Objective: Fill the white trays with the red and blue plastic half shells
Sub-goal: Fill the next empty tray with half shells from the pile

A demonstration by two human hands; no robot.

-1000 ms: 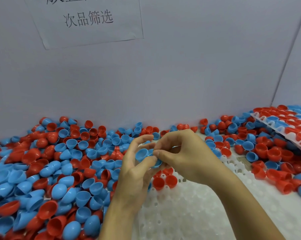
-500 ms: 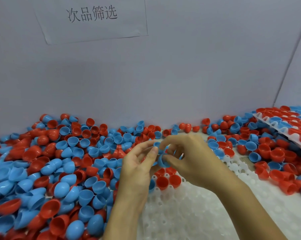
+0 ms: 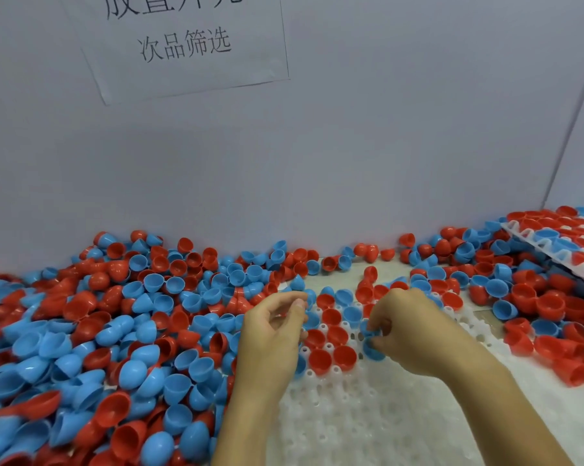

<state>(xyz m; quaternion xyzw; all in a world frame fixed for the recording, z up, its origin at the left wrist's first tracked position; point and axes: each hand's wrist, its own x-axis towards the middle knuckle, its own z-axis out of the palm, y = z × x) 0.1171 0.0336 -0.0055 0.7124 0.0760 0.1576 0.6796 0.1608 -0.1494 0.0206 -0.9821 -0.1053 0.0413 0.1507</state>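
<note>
Right hand (image 3: 408,331) curls its fingers (image 3: 379,326) round a blue half shell (image 3: 373,351), low over the white tray (image 3: 384,415), just right of the seated red shells (image 3: 330,356). Left hand (image 3: 273,327) hovers loosely curled, holding nothing, the loose shell pile (image 3: 115,331) to its left.

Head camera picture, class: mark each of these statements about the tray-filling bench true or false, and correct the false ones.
1. The right hand pinches a blue plastic half shell over the white plastic tray. True.
2. The white plastic tray in front of the person is completely filled. False: only a few sockets at its far end hold shells; most are bare.
3. A printed paper sheet is stuck on the grey wall. True.
4. The loose pile of shells holds only red ones. False: red and blue are mixed.
5. A second tray holding shells lies at far right. True.
</note>
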